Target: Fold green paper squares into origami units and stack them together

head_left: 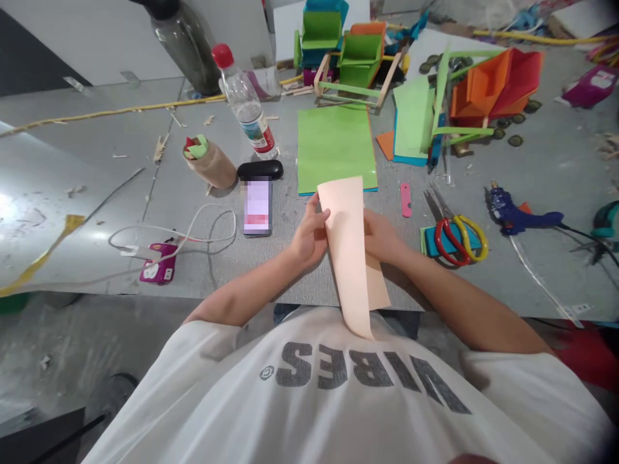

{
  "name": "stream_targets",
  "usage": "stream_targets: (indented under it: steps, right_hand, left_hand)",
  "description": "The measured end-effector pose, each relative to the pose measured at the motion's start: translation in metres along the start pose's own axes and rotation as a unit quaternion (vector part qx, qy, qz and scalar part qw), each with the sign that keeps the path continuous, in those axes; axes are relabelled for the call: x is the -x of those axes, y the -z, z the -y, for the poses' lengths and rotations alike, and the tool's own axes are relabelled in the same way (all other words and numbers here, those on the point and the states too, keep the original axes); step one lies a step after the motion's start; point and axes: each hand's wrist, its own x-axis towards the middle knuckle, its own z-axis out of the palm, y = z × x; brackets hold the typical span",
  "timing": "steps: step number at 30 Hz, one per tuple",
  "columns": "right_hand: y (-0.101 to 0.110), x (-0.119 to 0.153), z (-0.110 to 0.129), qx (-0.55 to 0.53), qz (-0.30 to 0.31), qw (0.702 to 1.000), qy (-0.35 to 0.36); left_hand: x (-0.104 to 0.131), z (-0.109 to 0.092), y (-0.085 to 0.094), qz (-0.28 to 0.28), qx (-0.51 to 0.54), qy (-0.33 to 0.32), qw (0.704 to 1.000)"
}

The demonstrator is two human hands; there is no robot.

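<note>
A pale peach sheet of paper is bent over on itself in front of my chest, its lower end curving down by the shirt. My left hand grips its left edge, thumb on the near face and fingers behind. At the right side, my right hand holds the same sheet, with its fingertips hidden behind the paper. Just beyond the hands lies a stack of coloured paper, green on top with blue showing underneath.
Scissors rest on small paper pieces at right, near a pink cutter and a blue glue gun. Leftward are a phone, a black case, a water bottle and a cable. Folded paper models stand behind.
</note>
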Motion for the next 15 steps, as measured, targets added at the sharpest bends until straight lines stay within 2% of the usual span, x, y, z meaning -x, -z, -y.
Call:
stream_targets:
  steps: [3, 7, 10, 13, 15]
  right_hand:
    - [-0.001, 0.001, 0.005, 0.038, 0.025, 0.999, 0.014]
    - [-0.003, -0.003, 0.01, -0.02, 0.026, 0.999, 0.029]
    - [-0.003, -0.006, 0.013, -0.109, -0.003, 0.994, -0.017]
    - [0.0, -0.004, 0.012, -0.23, -0.015, 0.97, -0.075]
    - [0.002, -0.002, 0.01, -0.266, -0.014, 0.959, -0.094]
  left_hand:
    - [0.0, 0.008, -0.001, -0.001, -0.014, 0.001, 1.0]
    - [-0.006, 0.015, 0.002, -0.029, -0.077, -0.021, 0.996]
    - [-0.011, 0.014, 0.007, -0.052, -0.114, -0.059, 0.99]
    - [-0.017, 0.011, 0.012, -0.076, -0.123, -0.097, 0.985]
    - [-0.021, 0.008, 0.014, -0.091, -0.117, -0.119, 0.982]
